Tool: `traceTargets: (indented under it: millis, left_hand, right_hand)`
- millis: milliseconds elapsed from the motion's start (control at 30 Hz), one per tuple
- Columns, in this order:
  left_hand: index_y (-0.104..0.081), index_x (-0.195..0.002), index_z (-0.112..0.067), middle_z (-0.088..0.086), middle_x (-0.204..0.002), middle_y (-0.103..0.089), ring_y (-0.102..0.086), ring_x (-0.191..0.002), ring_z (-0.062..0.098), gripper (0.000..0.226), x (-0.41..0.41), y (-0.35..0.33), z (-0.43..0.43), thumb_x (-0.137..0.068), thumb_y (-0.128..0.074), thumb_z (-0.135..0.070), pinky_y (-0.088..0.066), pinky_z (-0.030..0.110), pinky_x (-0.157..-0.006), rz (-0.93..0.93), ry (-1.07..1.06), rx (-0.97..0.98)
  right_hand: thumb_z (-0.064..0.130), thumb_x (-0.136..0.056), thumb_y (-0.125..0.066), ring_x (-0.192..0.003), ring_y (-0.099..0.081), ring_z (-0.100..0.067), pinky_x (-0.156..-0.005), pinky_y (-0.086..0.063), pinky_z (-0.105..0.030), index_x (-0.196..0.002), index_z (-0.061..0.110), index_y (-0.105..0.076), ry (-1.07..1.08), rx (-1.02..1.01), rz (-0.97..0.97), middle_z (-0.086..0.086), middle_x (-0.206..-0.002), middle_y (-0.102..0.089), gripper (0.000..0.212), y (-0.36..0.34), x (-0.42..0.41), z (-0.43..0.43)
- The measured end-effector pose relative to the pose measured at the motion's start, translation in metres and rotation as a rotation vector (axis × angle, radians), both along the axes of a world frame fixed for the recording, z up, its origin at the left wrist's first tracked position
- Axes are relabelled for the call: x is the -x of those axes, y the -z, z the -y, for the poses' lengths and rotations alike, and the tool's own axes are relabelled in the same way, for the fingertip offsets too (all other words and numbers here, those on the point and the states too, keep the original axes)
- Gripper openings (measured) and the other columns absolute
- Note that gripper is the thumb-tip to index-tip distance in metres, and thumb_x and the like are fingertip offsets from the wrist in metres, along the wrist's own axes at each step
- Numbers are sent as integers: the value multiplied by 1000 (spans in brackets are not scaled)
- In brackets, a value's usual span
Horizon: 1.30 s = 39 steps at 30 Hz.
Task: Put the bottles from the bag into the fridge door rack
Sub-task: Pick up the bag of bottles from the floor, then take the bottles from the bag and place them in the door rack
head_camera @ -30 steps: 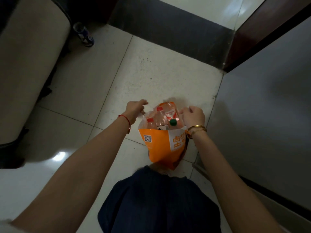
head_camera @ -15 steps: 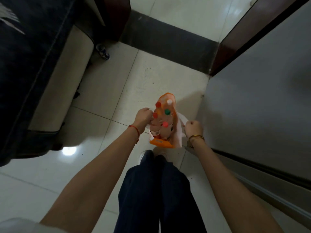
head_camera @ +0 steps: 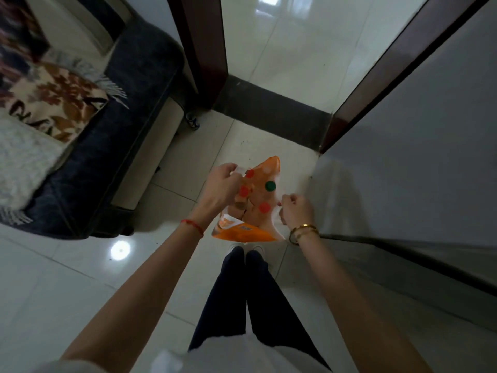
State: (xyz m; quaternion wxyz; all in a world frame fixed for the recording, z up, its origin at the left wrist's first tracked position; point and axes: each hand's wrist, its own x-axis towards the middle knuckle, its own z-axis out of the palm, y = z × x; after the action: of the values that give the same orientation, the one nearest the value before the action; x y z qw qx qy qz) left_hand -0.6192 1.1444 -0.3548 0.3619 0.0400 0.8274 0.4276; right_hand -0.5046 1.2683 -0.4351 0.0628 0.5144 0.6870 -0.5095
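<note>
Leftward, a dark sofa borders open tiled floor. The left hand has its grip curled, pinching the white rim of the orange bag. Capped bottles stand inside it, between both hands. The right hand pinches the opposite rim, just beside the grey fridge.

I'm viewing a dim, underexposed scene: daylight is glaring off the floor past the doorway, a round reflection is shining lower left, and the edges are bending and blurring.
</note>
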Motion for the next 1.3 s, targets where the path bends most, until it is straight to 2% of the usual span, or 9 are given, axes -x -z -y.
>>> traceTargets:
  millis: [167,233,333,400,567,800,933,1200,1300]
  left_hand:
    - [-64,-116,2,33,-110,-62,-56,-67,18,34,-28,-75,25,-96,-42,-13,-42,23,-55,-90,35,-22]
    - [-66,-111,3,33,-93,-59,-47,-55,9,32,-42,-97,39,-96,-42,-11,-40,24,-51,-91,28,-66]
    - [-70,-101,-4,-9,-54,-55,-47,-42,4,28,-63,-126,59,-98,-42,-11,-38,19,-46,-102,3,-148]
    - [-69,-92,-16,-14,-43,-52,-46,-38,2,28,-78,-146,69,-100,-42,-12,-37,16,-45,-105,12,-207]
    - [-70,-86,-23,-7,-48,-37,-30,-45,12,30,-109,-177,91,-94,-43,-15,-28,29,-49,-92,83,-334]
    - [-69,-98,1,-10,-46,-33,-28,-41,6,26,-150,-195,113,-98,-44,-9,-25,19,-41,27,211,-480]
    - [-59,-78,13,-9,-45,-27,-23,-41,8,33,-177,-207,117,-91,-47,-14,-23,21,-40,118,290,-553]
    - [-54,-84,-8,-12,-43,-29,-20,-41,7,26,-228,-228,112,-67,-43,-24,-19,20,-41,261,434,-595]
    - [-50,-71,-9,-11,-43,-32,-24,-39,6,16,-244,-236,108,-67,-43,-23,-23,18,-38,283,497,-596]
  right_hand:
    - [23,-94,-44,-62,-57,-28,-67,-54,-43,-81,-7,-60,-106,-65,-49,-21,-69,-62,37,-81,-26,14]
    - [26,-94,-44,-61,-61,-33,-67,-55,-45,-82,-7,-61,-115,-60,-64,-24,-70,-66,39,-103,-43,21]
    - [26,-96,-44,-53,-62,-27,-65,-57,-40,-83,-8,-61,-77,-18,-89,-20,-65,-69,40,-129,-77,34]
    - [27,-97,-45,-54,-63,-27,-67,-57,-41,-83,-5,-62,-28,3,-97,-19,-65,-70,39,-139,-101,42]
    - [24,-96,-46,-51,-59,-22,-58,-51,-31,-79,-4,-63,115,2,-120,-21,-67,-69,36,-161,-159,68]
    - [23,-95,-47,-49,-59,-19,-62,-54,-37,-79,-5,-64,355,-50,-113,-16,-64,-68,37,-159,-222,116]
    - [22,-93,-45,-49,-64,-14,-60,-56,-28,-72,-1,-66,434,-99,-82,-7,-57,-69,37,-162,-258,145]
    - [28,-96,-48,-80,-60,-35,-67,-43,-37,-80,0,-54,454,-281,163,-13,-79,-61,33,-155,-313,184]
    - [31,-94,-49,-101,-54,-34,-80,-40,-37,-106,4,-56,437,-454,307,-16,-106,-57,31,-154,-321,191]
